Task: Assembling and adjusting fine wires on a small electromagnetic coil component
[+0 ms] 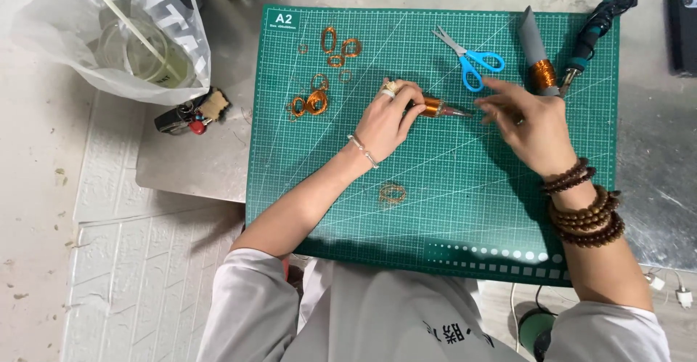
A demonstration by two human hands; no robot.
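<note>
The fingers of the left hand are closed around a thin rod wound with a band of bright copper wire, gripping its near end so that the wound section and the pointed grey tip project to the right. The rod lies low over the green gridded cutting mat, near the mat's centre and slightly toward its far edge. A ring sits on 1 finger of the left hand and a thin bracelet on its wrist.

The right hand hovers just right of the rod's tip, fingers spread loosely and blurred. Whether they pinch a fine wire cannot be told. Several strings of brown wooden beads circle the right wrist.

On the mat beyond the rod, a pair of blue-handled scissors lies closed. Right of the scissors stands a grey cone-shaped spool wrapped in copper wire, tilted, and just beside it at the mat's right far corner lies a dark-handled soldering iron.

On the left far part of the mat rest several small copper wire coils, in 2 loose groups. 1 further pale wire coil lies on the mat nearer the person, below the left wrist.

Off the mat's left far corner sits a clear plastic bag holding coiled tubing, with a bunch of keys just beside it. A dark phone lies beyond the mat's right edge.
</note>
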